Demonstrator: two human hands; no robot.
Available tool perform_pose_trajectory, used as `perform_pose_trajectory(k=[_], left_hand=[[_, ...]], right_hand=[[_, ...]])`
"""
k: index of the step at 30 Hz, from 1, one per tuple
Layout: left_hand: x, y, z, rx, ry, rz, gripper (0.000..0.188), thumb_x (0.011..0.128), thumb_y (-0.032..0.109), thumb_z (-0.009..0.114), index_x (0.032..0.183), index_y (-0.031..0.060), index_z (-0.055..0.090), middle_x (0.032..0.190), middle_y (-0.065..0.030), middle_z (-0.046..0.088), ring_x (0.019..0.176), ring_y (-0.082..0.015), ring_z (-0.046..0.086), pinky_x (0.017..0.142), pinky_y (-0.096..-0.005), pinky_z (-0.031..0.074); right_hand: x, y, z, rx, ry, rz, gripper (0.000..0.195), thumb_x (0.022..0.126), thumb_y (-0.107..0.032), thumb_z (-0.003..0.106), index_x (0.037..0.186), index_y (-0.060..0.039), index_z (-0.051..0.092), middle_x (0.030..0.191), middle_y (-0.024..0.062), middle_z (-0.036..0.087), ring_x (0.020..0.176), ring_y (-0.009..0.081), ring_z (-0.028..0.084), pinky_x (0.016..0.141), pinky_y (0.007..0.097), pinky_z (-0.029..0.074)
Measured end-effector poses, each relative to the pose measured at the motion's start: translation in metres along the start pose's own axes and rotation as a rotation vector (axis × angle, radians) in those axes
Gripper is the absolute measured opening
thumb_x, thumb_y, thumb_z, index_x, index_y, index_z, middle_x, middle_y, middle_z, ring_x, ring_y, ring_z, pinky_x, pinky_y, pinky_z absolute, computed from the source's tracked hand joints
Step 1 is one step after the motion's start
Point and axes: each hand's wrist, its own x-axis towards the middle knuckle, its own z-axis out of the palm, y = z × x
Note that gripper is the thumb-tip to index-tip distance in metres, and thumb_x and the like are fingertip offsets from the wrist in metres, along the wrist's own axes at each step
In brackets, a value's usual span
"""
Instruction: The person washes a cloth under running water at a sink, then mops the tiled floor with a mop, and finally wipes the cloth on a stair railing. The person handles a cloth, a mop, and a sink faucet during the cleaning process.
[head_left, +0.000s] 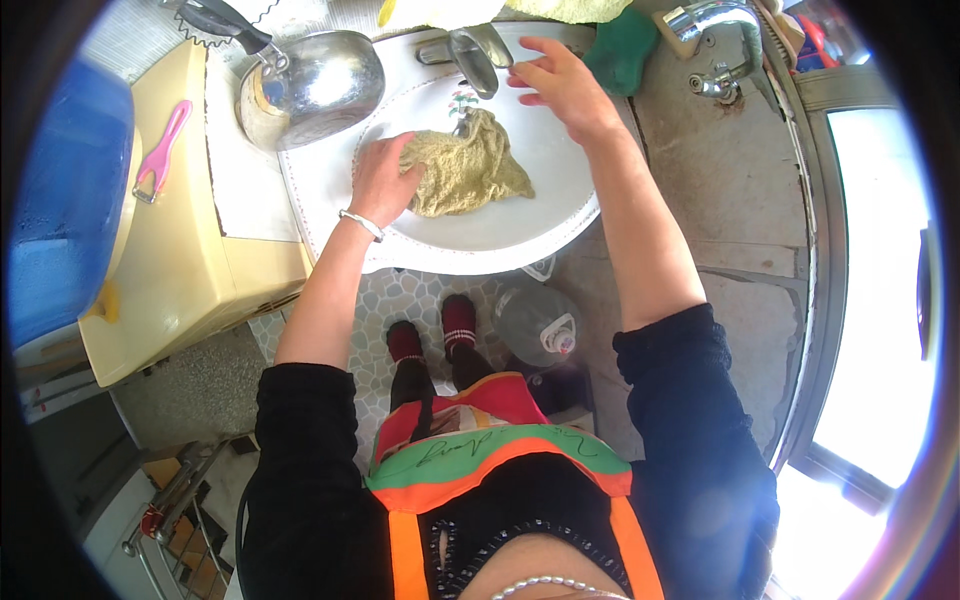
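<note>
A wet, yellowish cloth (469, 169) lies bunched in a white oval washbasin (480, 259). At the cloth's left end rests my left hand (382, 180), its fingers curved over the edge; whether they grip it cannot be told. My right hand (559, 86) is raised over the basin's back right, fingers apart and empty, close to the metal faucet (472, 60) at the basin's back. Part of the basin's floor is hidden by the cloth.
A steel pot (319, 90) with a black handle stands left of the basin. Further left are a pink peeler (161, 161) and a blue container (67, 195). Behind at right sit a green object (621, 52) and a wall tap (720, 79). A plastic bottle (536, 326) is on the floor.
</note>
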Motion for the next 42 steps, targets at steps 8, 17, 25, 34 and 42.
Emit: perform_pose_trajectory(k=[8, 17, 25, 34, 42], left_hand=[[-0.005, -0.01, 0.026, 0.26, 0.101, 0.122, 0.045, 0.088, 0.017, 0.067, 0.132, 0.0086, 0.059, 0.131, -0.018, 0.056, 0.125, -0.0374, 0.048, 0.11, -0.0454, 0.037], [0.053, 0.002, 0.046, 0.449, -0.097, 0.047, 0.04, 0.086, 0.015, 0.068, 0.126, 0.0114, 0.063, 0.126, -0.0073, 0.059, 0.121, -0.0278, 0.052, 0.105, -0.0427, 0.036], [0.096, -0.002, 0.09, 0.516, -0.261, 0.109, 0.039, 0.087, 0.017, 0.067, 0.125, 0.013, 0.062, 0.111, -0.0119, 0.067, 0.107, -0.0285, 0.062, 0.092, -0.0426, 0.043], [0.112, -0.006, 0.081, -0.145, 0.033, 0.207, 0.024, 0.1, 0.024, 0.06, 0.116, 0.0066, 0.063, 0.097, -0.0113, 0.068, 0.084, -0.0184, 0.061, 0.081, -0.0315, 0.049], [0.105, 0.022, 0.057, 0.093, -0.093, 0.143, 0.025, 0.091, 0.009, 0.064, 0.116, 0.0082, 0.063, 0.106, -0.0147, 0.069, 0.098, -0.031, 0.066, 0.089, -0.0381, 0.051]], right_hand=[[0.037, 0.016, 0.0, 0.45, -0.087, -0.08, 0.047, 0.094, -0.009, 0.062, 0.137, 0.0039, 0.048, 0.108, 0.0156, 0.066, 0.097, 0.0266, 0.066, 0.088, 0.0382, 0.054], [0.021, 0.109, 0.003, -0.41, 0.087, 0.107, 0.047, 0.093, -0.018, 0.061, 0.136, -0.0003, 0.053, 0.114, 0.0185, 0.066, 0.102, 0.0261, 0.065, 0.093, 0.0381, 0.054], [-0.001, 0.184, 0.06, -0.698, -0.087, 0.19, 0.031, 0.086, -0.023, 0.065, 0.11, -0.0046, 0.063, 0.11, 0.0189, 0.065, 0.109, 0.034, 0.062, 0.09, 0.0433, 0.051], [0.013, 0.16, 0.031, 0.863, 0.225, 0.262, 0.014, 0.095, -0.005, 0.053, 0.108, -0.0031, 0.055, 0.1, 0.0095, 0.063, 0.093, 0.0206, 0.063, 0.085, 0.0363, 0.055], [-0.002, 0.142, 0.032, 1.109, -0.154, 0.144, 0.021, 0.094, -0.007, 0.063, 0.115, -0.0063, 0.059, 0.106, 0.0065, 0.066, 0.097, 0.0179, 0.066, 0.085, 0.0337, 0.059]])
